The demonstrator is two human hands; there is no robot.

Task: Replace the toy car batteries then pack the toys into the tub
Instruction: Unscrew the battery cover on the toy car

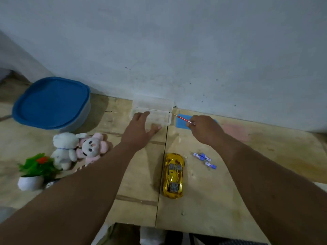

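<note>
Left hand (141, 128): fingers straight and slightly spread, resting on the open clear box (152, 114) by the wall. Right hand (203, 129): fingers pinch a red screwdriver (183, 119) over a blue pad (182, 122). Gold car (174, 175) lies on the table (247, 183) between the forearms; batteries (204, 160) just right of it. Blue-lidded tub (51, 105) at far left, plush toys (79, 147) and a plant (34, 171) near it.
</note>
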